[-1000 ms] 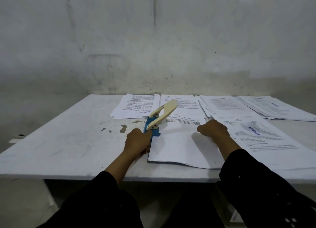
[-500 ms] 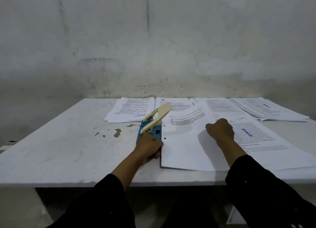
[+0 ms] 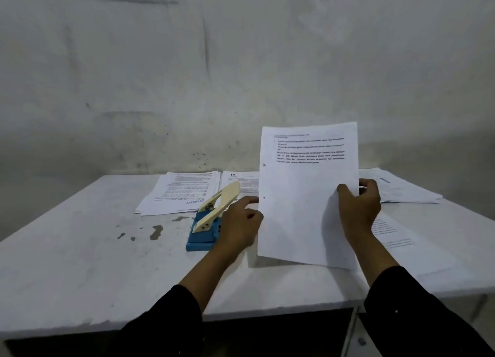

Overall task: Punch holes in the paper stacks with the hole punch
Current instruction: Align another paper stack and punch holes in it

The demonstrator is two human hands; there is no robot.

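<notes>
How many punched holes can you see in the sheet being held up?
2, both along the left edge of the held paper: an upper hole and a lower hole.

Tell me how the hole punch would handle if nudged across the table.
The hole punch would probably slide rather than roll, since its flat blue base sits on the table. Its cream lever stands raised at a slant, so a push up there might tip or press it. Pushing low on the base looks safer.

Matt white paper stack, glossy plastic hole punch, scuffed table.
</notes>
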